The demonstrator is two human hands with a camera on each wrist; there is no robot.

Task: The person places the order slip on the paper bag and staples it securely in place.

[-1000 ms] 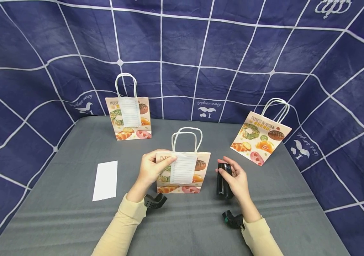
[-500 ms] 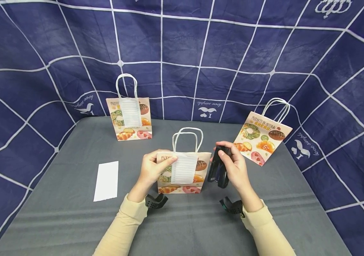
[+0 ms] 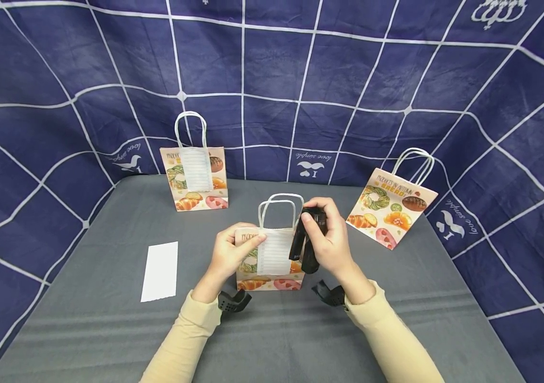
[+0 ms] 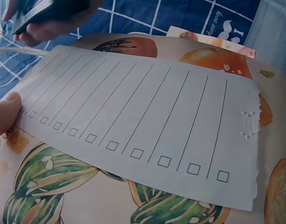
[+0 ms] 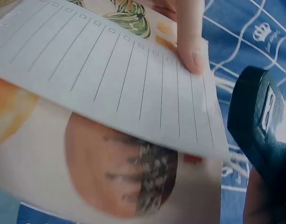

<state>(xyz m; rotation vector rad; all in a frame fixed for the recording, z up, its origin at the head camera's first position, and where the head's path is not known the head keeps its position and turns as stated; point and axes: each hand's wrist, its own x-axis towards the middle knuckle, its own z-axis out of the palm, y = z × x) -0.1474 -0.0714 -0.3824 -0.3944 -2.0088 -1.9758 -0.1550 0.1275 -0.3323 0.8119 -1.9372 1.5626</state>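
Note:
A small paper bag (image 3: 269, 284) with bread pictures and white twisted handles stands in the middle of the table. Against its front lies a lined paper slip (image 3: 273, 255) with a column of checkboxes. My left hand (image 3: 231, 250) pinches the bag's top left edge, thumb over the slip's upper corner. In my right hand (image 3: 329, 239) is a black stapler (image 3: 311, 239), held at the bag's upper right, in front of its right side in the head view. The right wrist view shows the stapler (image 5: 254, 107) apart from the bag's top edge.
Another bread bag (image 3: 181, 199) with a lined slip (image 3: 196, 169) on its front stands at the back left. A third bag (image 3: 391, 207), without a slip on its visible side, lies tilted at the back right. One blank white slip (image 3: 159, 271) lies at the left.
My right hand has lifted the stapler and carried it left, from beside the bag to its upper right corner. The left hand keeps its hold on the bag and slip.

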